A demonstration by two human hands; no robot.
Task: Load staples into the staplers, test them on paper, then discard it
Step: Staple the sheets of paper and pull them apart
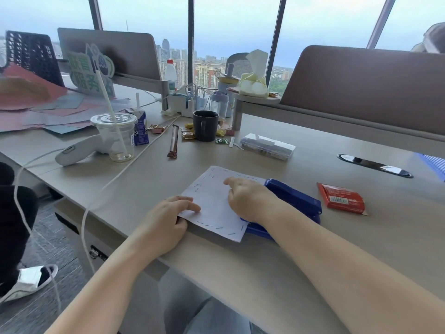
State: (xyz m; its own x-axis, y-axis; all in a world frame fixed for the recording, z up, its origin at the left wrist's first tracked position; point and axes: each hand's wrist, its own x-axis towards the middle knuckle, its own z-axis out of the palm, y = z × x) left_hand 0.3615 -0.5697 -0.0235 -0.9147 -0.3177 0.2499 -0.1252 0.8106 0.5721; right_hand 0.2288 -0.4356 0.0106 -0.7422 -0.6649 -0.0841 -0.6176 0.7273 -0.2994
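A white sheet of paper [212, 201] with rows of staples along its edges lies at the desk's near edge. Its right side is tucked into a large blue stapler [293, 198]. My left hand [166, 222] pinches the sheet's near-left corner at the desk edge, thumb underneath. Resting on the paper and on the stapler's near end is my right hand [248, 198], fingers curled and index finger stretched out over the sheet. A red staple box [342, 198] lies on the desk to the right of the stapler.
A clear plastic case [267, 145] lies behind the paper. Further back stand a dark mug [205, 125], a plastic cup with straw [115, 136], a blue carton [139, 127] and scattered clips and sweets. A white cable [115, 177] crosses the desk on the left. A cable slot [375, 165] opens at the right.
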